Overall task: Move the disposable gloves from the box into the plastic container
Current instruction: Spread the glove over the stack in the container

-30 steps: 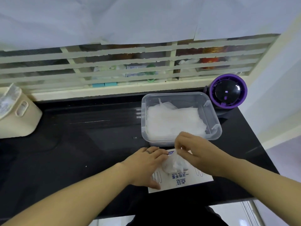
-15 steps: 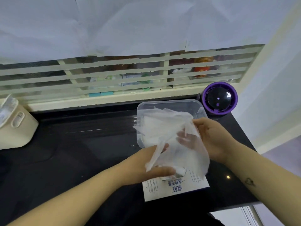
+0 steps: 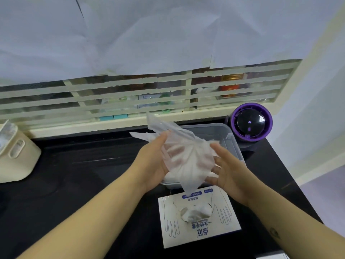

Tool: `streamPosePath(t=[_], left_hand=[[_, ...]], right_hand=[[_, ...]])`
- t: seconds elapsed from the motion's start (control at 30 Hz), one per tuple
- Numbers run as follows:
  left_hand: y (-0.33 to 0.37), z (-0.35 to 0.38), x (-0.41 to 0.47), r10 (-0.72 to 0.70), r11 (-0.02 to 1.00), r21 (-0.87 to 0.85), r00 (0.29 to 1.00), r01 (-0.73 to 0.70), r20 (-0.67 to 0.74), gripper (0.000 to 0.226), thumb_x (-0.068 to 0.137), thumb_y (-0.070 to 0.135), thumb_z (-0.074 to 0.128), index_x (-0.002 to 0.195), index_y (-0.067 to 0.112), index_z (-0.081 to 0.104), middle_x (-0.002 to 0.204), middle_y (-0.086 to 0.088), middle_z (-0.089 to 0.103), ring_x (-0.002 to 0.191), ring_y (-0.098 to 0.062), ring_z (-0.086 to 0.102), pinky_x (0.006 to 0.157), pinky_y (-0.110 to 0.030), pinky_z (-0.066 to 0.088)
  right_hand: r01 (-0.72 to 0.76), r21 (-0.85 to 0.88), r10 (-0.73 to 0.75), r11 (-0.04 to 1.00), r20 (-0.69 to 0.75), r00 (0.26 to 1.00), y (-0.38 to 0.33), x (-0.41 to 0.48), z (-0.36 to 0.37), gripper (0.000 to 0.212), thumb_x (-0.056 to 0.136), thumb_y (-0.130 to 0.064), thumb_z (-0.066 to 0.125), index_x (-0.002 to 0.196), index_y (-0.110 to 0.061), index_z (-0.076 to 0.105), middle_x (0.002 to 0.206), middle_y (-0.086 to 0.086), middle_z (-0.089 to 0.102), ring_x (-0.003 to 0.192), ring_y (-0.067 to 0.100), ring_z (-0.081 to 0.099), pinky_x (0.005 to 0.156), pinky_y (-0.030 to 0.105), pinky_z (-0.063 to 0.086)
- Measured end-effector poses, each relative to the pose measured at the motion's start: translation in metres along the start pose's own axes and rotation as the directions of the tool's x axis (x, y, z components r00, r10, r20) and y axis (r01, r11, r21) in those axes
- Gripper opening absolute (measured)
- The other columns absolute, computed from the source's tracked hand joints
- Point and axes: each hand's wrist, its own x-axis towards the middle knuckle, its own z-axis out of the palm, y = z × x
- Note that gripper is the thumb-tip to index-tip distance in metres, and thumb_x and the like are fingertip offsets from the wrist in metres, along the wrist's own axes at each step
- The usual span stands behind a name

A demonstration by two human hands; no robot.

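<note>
The gloves (image 3: 186, 159) are now up off the box (image 3: 197, 234), over the plastic container (image 3: 235, 144). The fingers of my left hand (image 3: 153, 163) grip them and those of my right hand (image 3: 231, 172) lie straight against them. I judge only the drop remains.

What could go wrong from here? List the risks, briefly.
1. The gloves fan out wide between the left hand and right hand; loose ends reach past the container rim and may land on the counter.
2. A tail hangs over the container's near edge, so it may drape outside.
3. Neither hand holds the box; the next pull on its tuft could lift it.
</note>
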Motion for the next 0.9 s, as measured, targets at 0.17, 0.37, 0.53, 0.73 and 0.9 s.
streamPosePath(t=[0.17,0.37,0.53,0.73,0.9], left_hand=[[0.007,0.001,0.012,0.0,1.0,-0.032,1.0,0.0,-0.009,0.041,0.104,0.034,0.036,0.129,0.009,0.057,0.119,-0.012,0.069,0.111,-0.026,0.066,0.094,-0.045,0.052],[0.002,-0.006,0.015,-0.053,0.998,-0.016,0.999,0.053,0.01,0.046,0.103,0.039,0.035,0.132,0.01,0.055,0.124,-0.012,0.066,0.117,-0.028,0.062,0.096,-0.047,0.051],[0.0,-0.024,0.014,-0.013,0.998,-0.06,0.998,0.009,-0.067,0.039,0.105,0.033,0.035,0.129,0.013,0.058,0.118,-0.01,0.069,0.099,-0.023,0.07,0.084,-0.043,0.056],[0.005,-0.043,0.015,0.349,0.934,0.247,0.799,-0.256,-0.489,0.025,0.102,0.02,0.045,0.125,0.023,0.056,0.114,0.003,0.062,0.103,-0.011,0.06,0.092,-0.033,0.049],[0.022,-0.028,0.009,0.578,0.6,0.697,0.815,-0.392,-0.04,0.019,0.097,0.021,0.053,0.11,0.033,0.059,0.115,0.016,0.063,0.092,0.01,0.057,0.084,-0.009,0.043]], right_hand=[[0.14,-0.507,-0.192,0.85,-0.051,0.98,0.005,0.012,0.013,0.106,0.057,-0.045,0.085,0.144,-0.047,0.025,0.142,-0.005,0.045,0.122,0.02,0.053,0.1,0.048,0.047],[0.101,-0.136,-0.136,0.986,-0.286,0.949,-0.014,0.03,0.016,0.022,0.098,-0.025,0.052,0.106,-0.011,0.067,0.095,0.007,0.072,0.082,0.016,0.068,0.079,0.033,0.056],[0.036,0.183,0.013,0.982,-0.26,0.965,-0.028,0.025,0.012,0.035,0.101,-0.029,0.044,0.087,-0.006,0.065,0.103,0.009,0.071,0.099,0.024,0.064,0.079,0.038,0.053],[0.099,0.251,-0.062,0.963,-0.15,0.987,-0.05,0.015,0.005,0.034,0.102,-0.025,0.039,0.118,-0.005,0.06,0.114,0.015,0.068,0.102,0.026,0.067,0.079,0.039,0.058],[0.094,0.229,-0.093,0.969,-0.013,0.996,-0.067,0.01,0.012,0.026,0.095,-0.019,0.045,0.106,-0.005,0.063,0.109,0.013,0.067,0.103,0.027,0.066,0.083,0.046,0.057]])
